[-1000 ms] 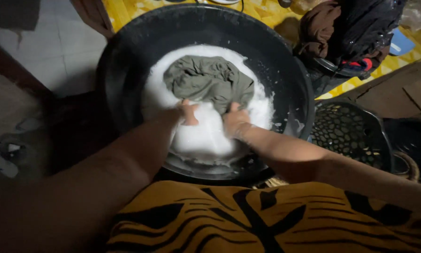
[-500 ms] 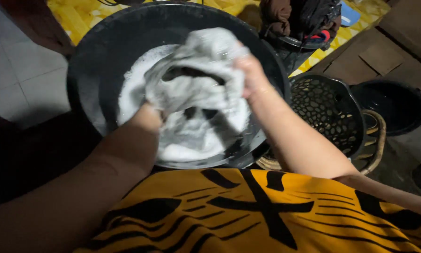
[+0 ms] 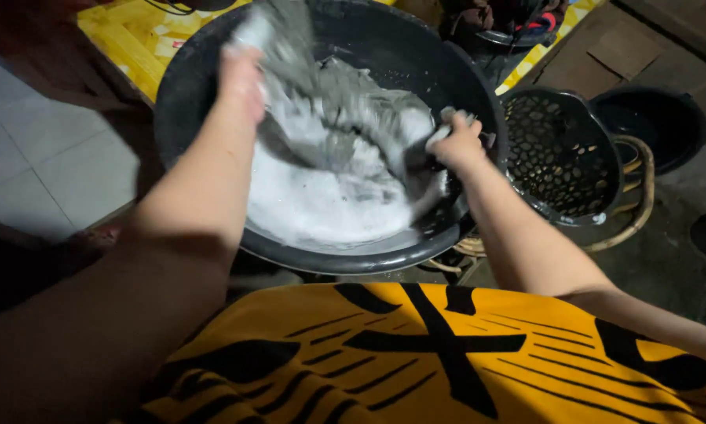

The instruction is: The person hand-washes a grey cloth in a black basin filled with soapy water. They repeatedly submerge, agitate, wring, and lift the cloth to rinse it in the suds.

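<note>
A grey, soapy garment [image 3: 345, 110] is stretched out above the foam in a large black basin [image 3: 192, 86]. My left hand [image 3: 241, 72] grips one end of it high over the basin's far left side. My right hand [image 3: 457, 143] grips the other end lower, near the basin's right rim. White suds [image 3: 321, 200] fill the bottom of the basin beneath the cloth. The garment looks blurred between the hands.
A black perforated basket [image 3: 565, 153] sits right of the basin, with a dark round bucket [image 3: 655, 126] beyond it. A pile of dark clothes [image 3: 510, 16] lies at the top. Yellow patterned mat [image 3: 133, 35] is at top left, grey tiles [image 3: 47, 157] at left.
The garment came up out of the suds, where both hands had pressed it. My left hand rose up and away while the right dropped toward the right rim, spreading the cloth.
</note>
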